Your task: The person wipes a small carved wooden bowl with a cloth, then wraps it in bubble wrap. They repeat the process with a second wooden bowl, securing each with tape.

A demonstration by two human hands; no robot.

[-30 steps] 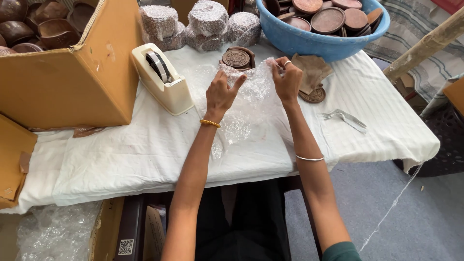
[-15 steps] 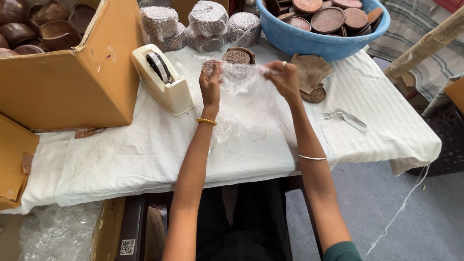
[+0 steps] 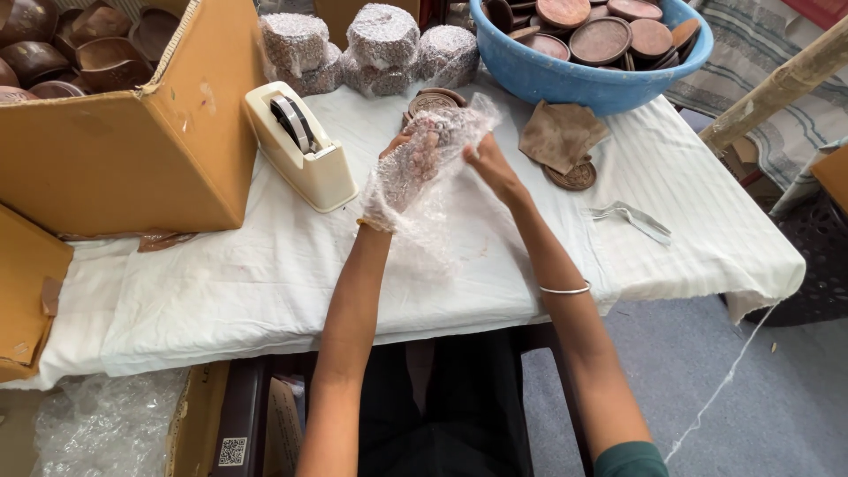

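Observation:
A sheet of clear bubble wrap (image 3: 415,172) is gathered up between both my hands above the white cloth-covered table (image 3: 265,274). My left hand (image 3: 408,159) is mostly draped by the wrap and grips it from underneath. My right hand (image 3: 488,168) pinches the wrap's upper right part. Just beyond my hands lies a round carved wooden disc (image 3: 430,103) on the cloth.
A cream tape dispenser (image 3: 300,146) stands left of my hands. Bubble-wrapped round bundles (image 3: 380,40) sit at the back, a blue basin (image 3: 583,75) of wooden discs at back right, a cardboard box (image 3: 124,132) of brown bowls at left. A brown cloth (image 3: 561,132) and metal tweezers (image 3: 632,216) lie right.
The bubble wrap was held spread out flat between my hands; now it is bunched over my left hand, and my right hand has moved in closer to the left.

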